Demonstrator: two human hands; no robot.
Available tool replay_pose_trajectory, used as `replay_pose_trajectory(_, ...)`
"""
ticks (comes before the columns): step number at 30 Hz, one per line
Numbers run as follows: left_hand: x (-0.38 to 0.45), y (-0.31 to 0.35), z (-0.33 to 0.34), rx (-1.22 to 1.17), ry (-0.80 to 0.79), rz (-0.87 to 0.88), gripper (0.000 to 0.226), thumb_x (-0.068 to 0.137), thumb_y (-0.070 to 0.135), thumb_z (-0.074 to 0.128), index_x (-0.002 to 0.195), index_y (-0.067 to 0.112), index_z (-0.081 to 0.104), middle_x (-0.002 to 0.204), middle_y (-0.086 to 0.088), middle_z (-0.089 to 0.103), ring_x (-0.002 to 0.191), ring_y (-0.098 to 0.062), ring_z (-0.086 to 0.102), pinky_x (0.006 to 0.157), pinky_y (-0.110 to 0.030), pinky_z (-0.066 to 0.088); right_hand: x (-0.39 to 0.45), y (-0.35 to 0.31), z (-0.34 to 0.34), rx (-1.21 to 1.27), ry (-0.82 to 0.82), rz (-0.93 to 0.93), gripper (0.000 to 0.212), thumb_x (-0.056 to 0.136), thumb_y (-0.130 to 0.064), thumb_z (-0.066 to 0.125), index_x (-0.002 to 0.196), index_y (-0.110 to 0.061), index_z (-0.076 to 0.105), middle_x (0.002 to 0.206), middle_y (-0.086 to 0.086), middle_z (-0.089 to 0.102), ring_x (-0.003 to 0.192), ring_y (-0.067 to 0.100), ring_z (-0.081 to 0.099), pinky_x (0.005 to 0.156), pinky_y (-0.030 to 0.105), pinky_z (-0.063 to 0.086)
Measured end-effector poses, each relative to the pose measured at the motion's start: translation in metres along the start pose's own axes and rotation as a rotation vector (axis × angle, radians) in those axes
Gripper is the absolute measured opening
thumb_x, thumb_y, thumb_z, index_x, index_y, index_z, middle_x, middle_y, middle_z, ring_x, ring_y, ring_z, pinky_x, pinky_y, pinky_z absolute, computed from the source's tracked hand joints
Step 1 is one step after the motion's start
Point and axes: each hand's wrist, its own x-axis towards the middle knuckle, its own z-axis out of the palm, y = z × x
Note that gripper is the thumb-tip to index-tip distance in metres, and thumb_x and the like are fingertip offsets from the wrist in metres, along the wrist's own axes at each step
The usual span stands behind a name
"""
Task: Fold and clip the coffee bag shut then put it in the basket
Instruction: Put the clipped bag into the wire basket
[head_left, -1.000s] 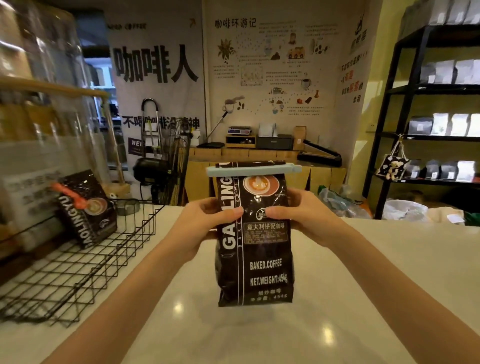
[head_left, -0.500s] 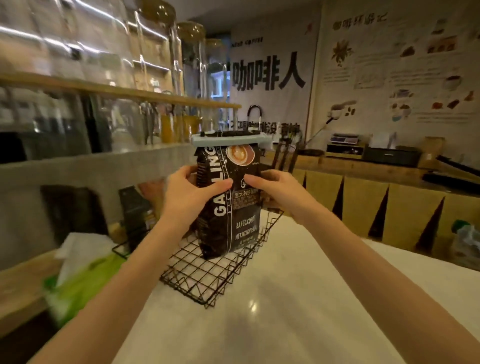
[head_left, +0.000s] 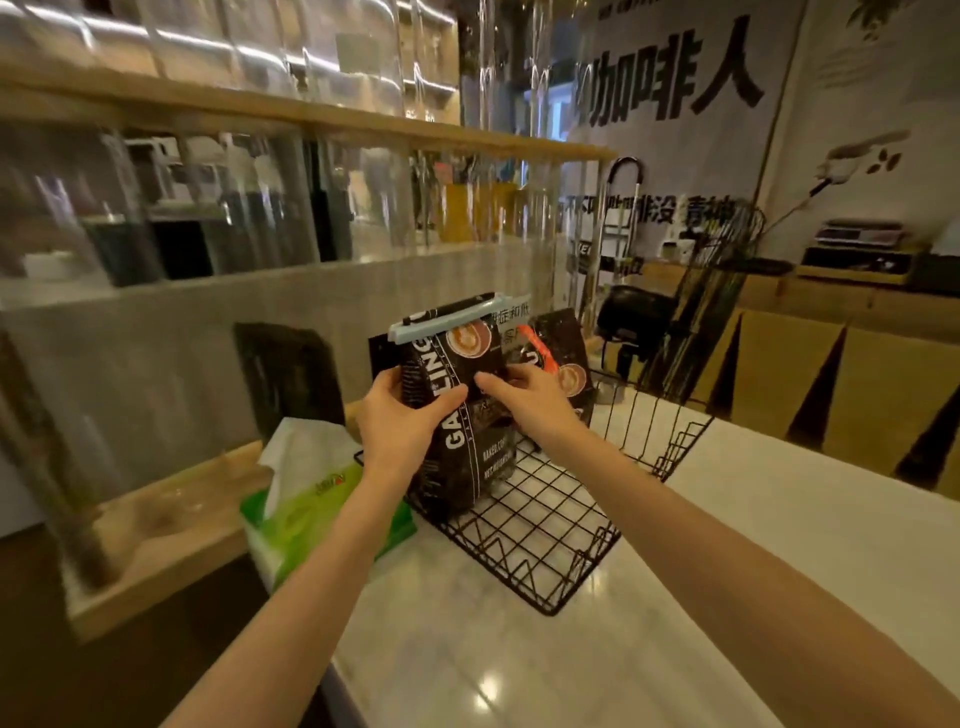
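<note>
Half-hidden second bag behind hands

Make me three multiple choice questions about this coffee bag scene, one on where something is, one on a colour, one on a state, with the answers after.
1. Where is the tissue box?
A. left of the wire basket
B. inside it
C. on the shelf

2. What colour is the clip on the held coffee bag?
A. orange
B. pale blue
C. black

3. How is the held bag?
A. lying flat
B. open
C. clipped, upright in both hands

Answers: 1 A, it sits beside the basket's left edge. 2 B, the pale blue bar spans its folded top. 3 C, left hand and right hand grip its sides.
</note>
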Motion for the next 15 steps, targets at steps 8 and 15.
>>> replay_pose_trajectory(8, 0.009, -0.022, 0.007, 0.024, -0.019, -0.024, 0.059, 0.066, 0.031, 0.077, 0.116, 0.014, 0.051, 0.112, -0.007, 0.065, 0.093, -0.016, 0.061, 0.085, -0.041, 0.053, 0.011, 0.017, 0.004, -0.02, -0.054, 0.014, 0.049, 0.084, -0.028, 0.061, 0.126, -0.01, 0.045, 0.121, 0.007, 0.059, 0.108, 0.02, 0.057, 0.093, 0.035, 0.048)
replay_pose_trajectory(15, 0.011, -0.024, 0.002, 0.102, -0.116, -0.053, 0.053, 0.072, 0.034, 0.072, 0.117, 0.018, 0.05, 0.111, -0.005, 0.064, 0.1, -0.023, 0.061, 0.086, -0.042, 0.052, 0.012, 0.021, 0.009, -0.115, -0.081, 0.036, 0.065, 0.081, -0.031, 0.063, 0.136, -0.016, 0.032, 0.134, 0.007, 0.051, 0.118, 0.023, 0.052, 0.102, 0.043, 0.043)
